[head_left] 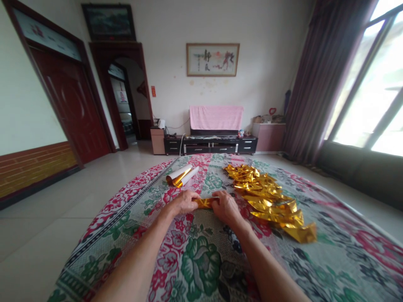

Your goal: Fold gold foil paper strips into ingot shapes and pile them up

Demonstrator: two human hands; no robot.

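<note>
Between my two hands, a small strip of folded gold foil paper point(205, 203) is held level just over the flowered tablecloth point(201, 260). My left hand point(184, 202) pinches its left end, and my right hand point(227, 205) grips the right end. The fingertips of both hands cover the ends of the strip. To the right of my right hand lies a long heap of folded gold foil ingots point(267, 188). Beyond my left hand are loosely curled sheets of gold foil paper point(182, 175) with white backs.
The round table's far edge faces a low black TV cabinet point(201, 147) carrying something under a pink cloth point(216, 117). A red door point(71, 102) stands at left; a curtain point(315, 84) and window point(371, 92) are at right.
</note>
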